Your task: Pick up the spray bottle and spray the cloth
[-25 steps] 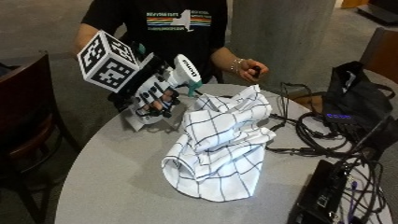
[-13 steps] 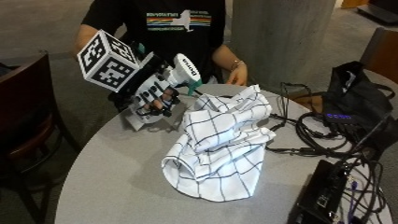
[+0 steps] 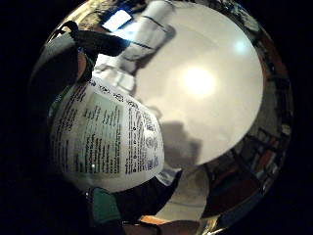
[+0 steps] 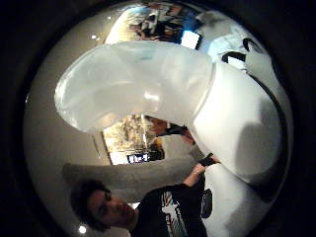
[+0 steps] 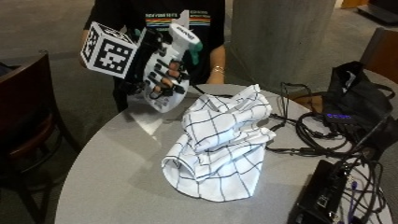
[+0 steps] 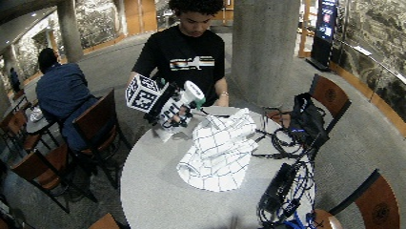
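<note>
I had raised the hand [image 5: 163, 70], fingers clamped round the spray bottle [image 5: 169, 65], off the tabletop [image 5: 124, 177]. The cloth [image 5: 221, 142] lay just beside and below; spraying came next.

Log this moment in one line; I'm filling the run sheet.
right hand: grips spray bottle | bottle: lifted off table | cloth: crumpled, on table

We find the cloth [image 5: 221, 142] heaped mid-tabletop [image 5: 118, 186]. The spray bottle [image 5: 168, 70] sits in the right hand [image 5: 163, 74], raised above the tabletop's far left edge, just left of the cloth and clear of it. Cables [image 5: 311, 135] and a bag [image 5: 358, 95] lie right of the cloth; a chair [image 5: 24, 121] stands left of the tabletop.
</note>
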